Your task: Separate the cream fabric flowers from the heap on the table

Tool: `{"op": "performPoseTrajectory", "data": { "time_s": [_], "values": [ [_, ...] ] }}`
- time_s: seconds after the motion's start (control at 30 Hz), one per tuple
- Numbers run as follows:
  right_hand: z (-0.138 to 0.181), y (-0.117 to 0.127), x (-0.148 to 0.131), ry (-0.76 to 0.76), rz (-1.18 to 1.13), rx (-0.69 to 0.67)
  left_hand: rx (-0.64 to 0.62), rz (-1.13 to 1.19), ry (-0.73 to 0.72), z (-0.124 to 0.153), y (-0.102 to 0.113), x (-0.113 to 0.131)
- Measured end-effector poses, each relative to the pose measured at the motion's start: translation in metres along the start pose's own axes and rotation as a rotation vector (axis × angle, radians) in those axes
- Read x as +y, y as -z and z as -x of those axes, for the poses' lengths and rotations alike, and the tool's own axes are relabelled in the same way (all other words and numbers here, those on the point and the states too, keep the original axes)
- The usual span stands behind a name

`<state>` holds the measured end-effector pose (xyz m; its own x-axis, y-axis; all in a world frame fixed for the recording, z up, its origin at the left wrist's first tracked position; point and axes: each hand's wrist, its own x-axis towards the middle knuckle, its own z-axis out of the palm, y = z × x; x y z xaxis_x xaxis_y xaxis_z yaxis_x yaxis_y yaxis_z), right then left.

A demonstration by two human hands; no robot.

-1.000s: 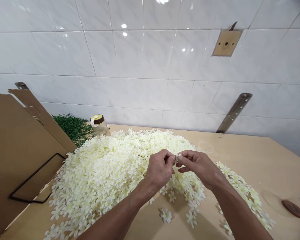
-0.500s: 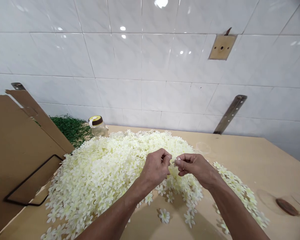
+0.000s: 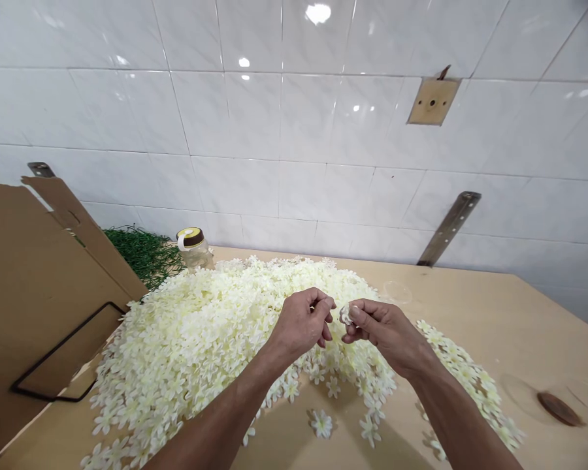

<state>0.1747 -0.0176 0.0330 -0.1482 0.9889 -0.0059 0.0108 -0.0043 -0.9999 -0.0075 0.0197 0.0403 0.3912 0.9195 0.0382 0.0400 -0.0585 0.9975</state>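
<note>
Between the thumb and fingers of my right hand (image 3: 379, 326) is a small white artificial flower (image 3: 345, 314), its petals bunched together. Close beside it on the left, my left hand (image 3: 308, 321) has its thumb and forefinger pressed together; anything in that pinch is too small to make out. The two hands are slightly apart. Behind and below them spreads a large heap of cream-white artificial flowers (image 3: 200, 346). A single flower (image 3: 321, 423) lies on the table in front of the heap.
A cardboard box (image 3: 44, 274) with a black wire frame (image 3: 53, 346) stands at left. Behind it are green plastic grass (image 3: 144, 254) and a lidded bottle (image 3: 194, 249). More flowers (image 3: 470, 372) lie right, near a brown oval object (image 3: 559, 408). A metal bracket (image 3: 449, 228) is on the tiled wall.
My hands have moved slightly apart. The white flower now shows more plainly in my right fingers, and my left lower fingers have loosened a little. The view has shifted slightly.
</note>
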Motion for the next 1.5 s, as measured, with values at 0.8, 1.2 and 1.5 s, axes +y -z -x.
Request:
{"op": "performPoseTrajectory", "data": {
  "time_s": [0.8,1.2,1.5],
  "values": [
    [0.006,-0.005,-0.002,0.053,0.298,0.174,-0.120,0.149,0.037,0.001,-0.005,0.002],
    [0.015,-0.018,-0.008,0.478,0.707,0.483,0.029,0.055,0.051,0.000,-0.005,-0.004],
    [0.014,-0.026,-0.005,0.639,0.879,0.481,0.015,0.184,0.094,0.004,-0.009,0.005]
  ]
}}
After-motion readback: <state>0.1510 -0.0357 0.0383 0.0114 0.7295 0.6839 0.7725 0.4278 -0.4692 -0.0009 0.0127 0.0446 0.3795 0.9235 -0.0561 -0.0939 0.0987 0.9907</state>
